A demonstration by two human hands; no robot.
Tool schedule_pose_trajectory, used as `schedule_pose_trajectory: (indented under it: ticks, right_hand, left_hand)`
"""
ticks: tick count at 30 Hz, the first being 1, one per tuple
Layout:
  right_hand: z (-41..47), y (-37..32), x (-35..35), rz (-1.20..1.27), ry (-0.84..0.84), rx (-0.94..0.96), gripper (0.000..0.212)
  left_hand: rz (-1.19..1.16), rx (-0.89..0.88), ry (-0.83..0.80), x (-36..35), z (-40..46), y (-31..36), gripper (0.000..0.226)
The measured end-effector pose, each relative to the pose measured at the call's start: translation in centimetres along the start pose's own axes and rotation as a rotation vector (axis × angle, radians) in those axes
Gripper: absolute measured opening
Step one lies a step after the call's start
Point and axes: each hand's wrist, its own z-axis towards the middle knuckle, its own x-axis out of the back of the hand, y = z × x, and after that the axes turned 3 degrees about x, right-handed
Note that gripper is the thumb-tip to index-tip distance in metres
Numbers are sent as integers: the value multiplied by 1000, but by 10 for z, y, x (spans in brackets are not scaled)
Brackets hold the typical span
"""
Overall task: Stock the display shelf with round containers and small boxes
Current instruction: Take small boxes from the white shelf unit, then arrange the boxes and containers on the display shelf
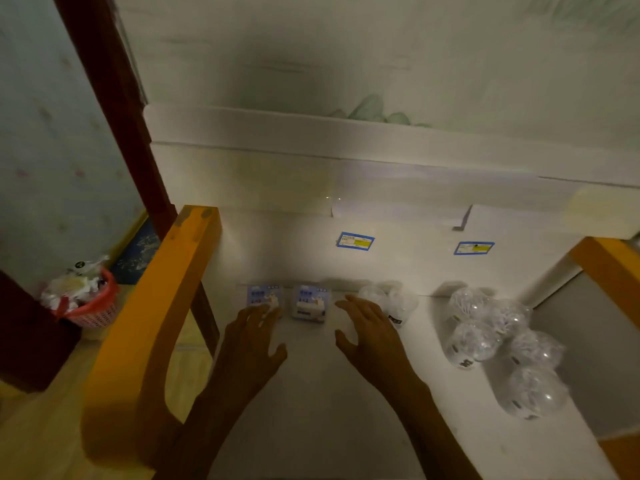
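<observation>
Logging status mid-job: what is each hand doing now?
Left hand: open, fingers touching the left small box.
Right hand: open, holding nothing.

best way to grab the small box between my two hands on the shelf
Pinch the small box across its left and right sides, coming down from above with the right hand. It stands free on the shelf, with gaps to the other box and the round containers.
</observation>
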Motion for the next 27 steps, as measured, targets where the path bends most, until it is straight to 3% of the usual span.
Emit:
schedule_pose_trajectory:
  ticks: [5, 12, 22, 27]
  right_hand:
    - [-41, 25, 34, -80, 68, -77, 52]
    - [-118, 60, 87, -128, 186, -219, 47]
    - [-291, 143, 190, -190, 317, -356, 42]
    - [-382, 194, 228, -243, 307, -450, 46]
  left_hand:
    - [11, -121, 13, 3, -1, 42, 58]
    - [-118, -320, 5, 7, -14, 137, 57]
    - [-174, -537, -80, -18, -76, 338, 58]
    - [-220, -624, -122, -39, -116, 442, 56]
